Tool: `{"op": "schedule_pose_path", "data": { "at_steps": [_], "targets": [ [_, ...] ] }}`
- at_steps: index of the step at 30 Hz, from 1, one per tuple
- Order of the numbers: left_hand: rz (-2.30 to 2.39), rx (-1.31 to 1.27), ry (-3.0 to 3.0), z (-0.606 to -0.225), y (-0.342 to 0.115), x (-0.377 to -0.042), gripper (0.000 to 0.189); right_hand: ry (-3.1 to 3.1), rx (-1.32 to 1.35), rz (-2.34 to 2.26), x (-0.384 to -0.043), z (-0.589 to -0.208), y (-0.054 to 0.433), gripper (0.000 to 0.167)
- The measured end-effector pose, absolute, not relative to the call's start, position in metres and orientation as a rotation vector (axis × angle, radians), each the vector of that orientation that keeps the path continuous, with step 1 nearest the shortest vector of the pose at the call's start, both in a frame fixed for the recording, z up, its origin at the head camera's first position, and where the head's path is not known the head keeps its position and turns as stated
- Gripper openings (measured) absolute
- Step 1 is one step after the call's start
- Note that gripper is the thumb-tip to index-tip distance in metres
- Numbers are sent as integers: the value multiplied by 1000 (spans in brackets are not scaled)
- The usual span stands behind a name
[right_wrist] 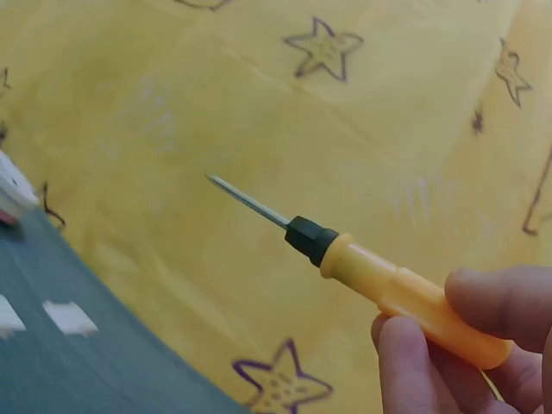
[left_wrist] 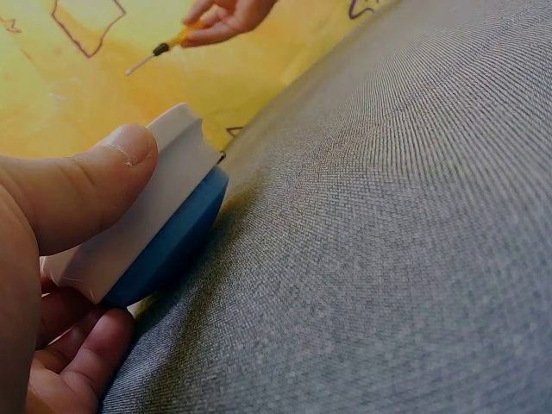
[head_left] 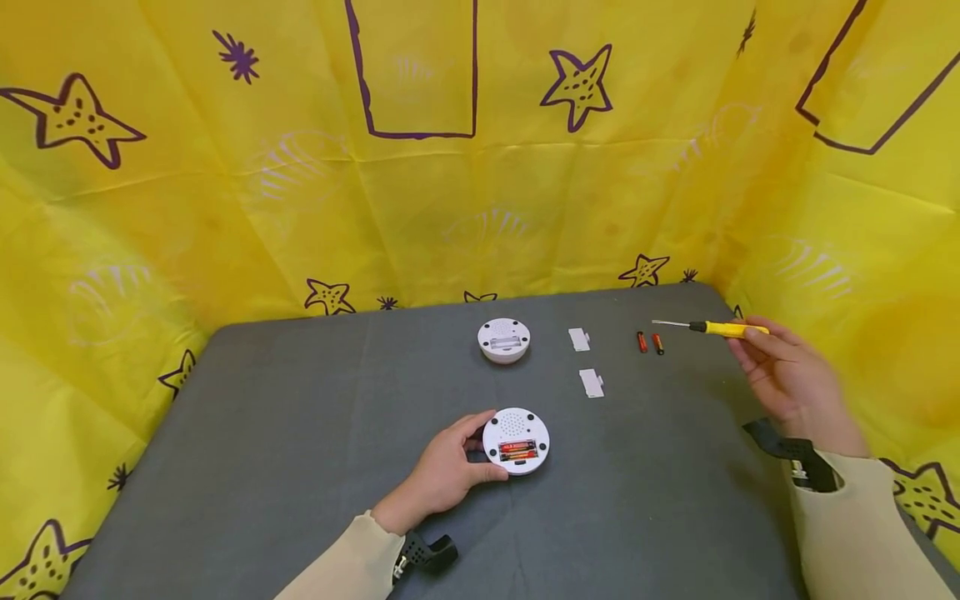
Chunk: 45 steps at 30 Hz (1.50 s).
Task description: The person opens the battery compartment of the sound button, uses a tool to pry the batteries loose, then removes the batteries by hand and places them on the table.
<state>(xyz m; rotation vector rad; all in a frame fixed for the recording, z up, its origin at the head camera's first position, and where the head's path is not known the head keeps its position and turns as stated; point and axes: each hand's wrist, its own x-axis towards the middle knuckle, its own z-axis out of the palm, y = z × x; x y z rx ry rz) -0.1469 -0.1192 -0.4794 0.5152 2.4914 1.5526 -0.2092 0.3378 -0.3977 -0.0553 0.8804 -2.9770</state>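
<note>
My left hand (head_left: 444,468) grips the edge of a round white device (head_left: 513,426) just above or on the grey table. Two red-and-black batteries (head_left: 518,451) sit in its open compartment. In the left wrist view, the thumb lies across the white side, and the device's lower part (left_wrist: 177,233) is blue. Over at the right, my right hand (head_left: 795,375) holds a screwdriver (head_left: 726,329) by its yellow handle, raised clear of the table. Its metal tip points left, touching nothing. The right wrist view shows the screwdriver (right_wrist: 414,302) between thumb and fingers.
A second round white device (head_left: 504,339), its battery compartment uncovered, stands farther back. Two white covers (head_left: 579,339) (head_left: 592,383) lie to its right. Two loose red batteries (head_left: 642,342) (head_left: 658,344) lie beyond them. Yellow patterned cloth (head_left: 420,217) walls the table's back and sides.
</note>
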Motion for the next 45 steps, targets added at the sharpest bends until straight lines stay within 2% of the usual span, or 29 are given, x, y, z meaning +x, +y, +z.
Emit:
{"op": "schedule_pose_path", "data": {
  "at_steps": [8, 19, 29, 45],
  "targets": [
    [1567, 501, 2473, -480, -120, -145, 81, 908, -168, -2920, -204, -393, 307, 27],
    [1557, 500, 2481, -483, -120, -145, 82, 1109, -140, -2724, -195, -395, 268, 24],
    [1587, 505, 2486, -482, -119, -146, 81, 1575, -386, -2431, -179, -402, 217, 15],
    [1610, 516, 2485, -480, -119, -146, 81, 1888, -226, -2225, -168, -404, 191, 27]
  ]
}}
